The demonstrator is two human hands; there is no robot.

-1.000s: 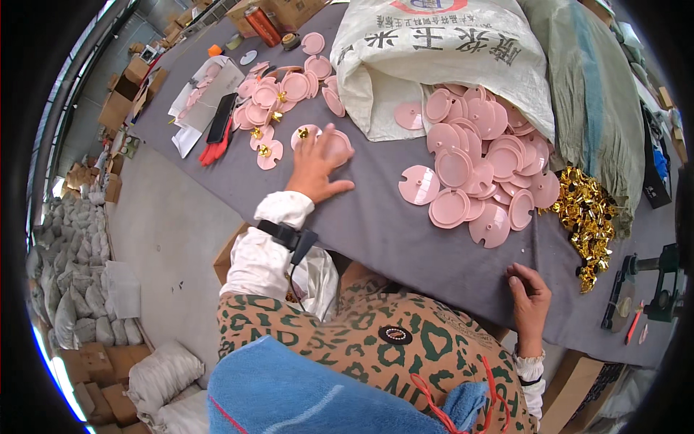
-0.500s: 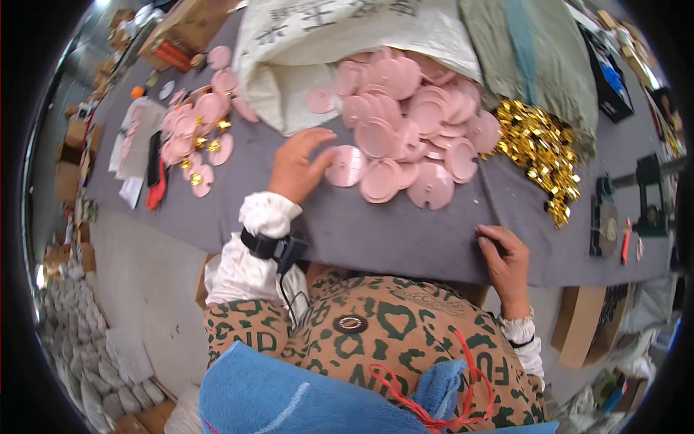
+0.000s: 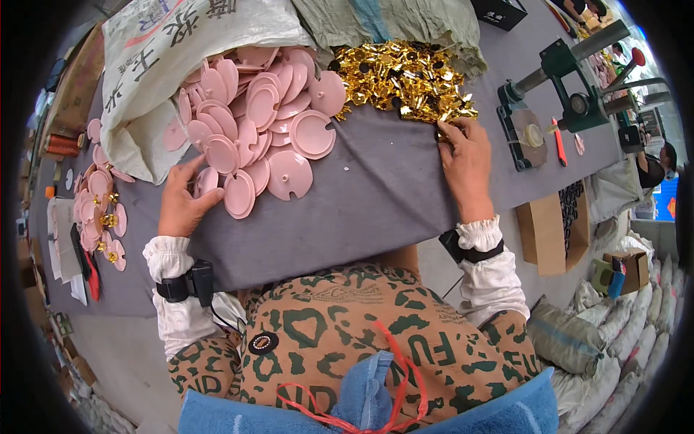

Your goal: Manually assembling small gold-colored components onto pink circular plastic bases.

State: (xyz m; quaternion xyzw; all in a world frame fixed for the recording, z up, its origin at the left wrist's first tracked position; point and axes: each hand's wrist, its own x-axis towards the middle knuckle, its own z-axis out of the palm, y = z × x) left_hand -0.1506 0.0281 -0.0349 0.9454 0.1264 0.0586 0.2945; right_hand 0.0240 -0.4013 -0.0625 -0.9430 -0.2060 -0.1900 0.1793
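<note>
My left hand (image 3: 185, 200) is at the near left edge of a heap of pink plastic discs (image 3: 262, 108). Its thumb and forefinger span one small round disc (image 3: 205, 182), whose edge is partly hidden by the thumb. The discs are notched, and some show a little knob. My right hand (image 3: 464, 163) reaches the near right edge of a pile of shiny gold pieces (image 3: 405, 79), some with black parts. Its thumb and forefinger are curled close together, with a small dark bit at the tips that is too small to name.
The discs spill from a white woven sack (image 3: 144, 137); a grey-green sack (image 3: 434, 29) lies behind the gold pile. At right stand a green hand press (image 3: 571, 87) and a red tool (image 3: 559, 143). Discs with gold pieces attached (image 3: 101, 217) lie at far left on the grey cloth (image 3: 311, 217).
My right hand has gone from the table's front edge to the gold pile. My left hand now has a disc between thumb and forefinger. The view has turned to the right.
</note>
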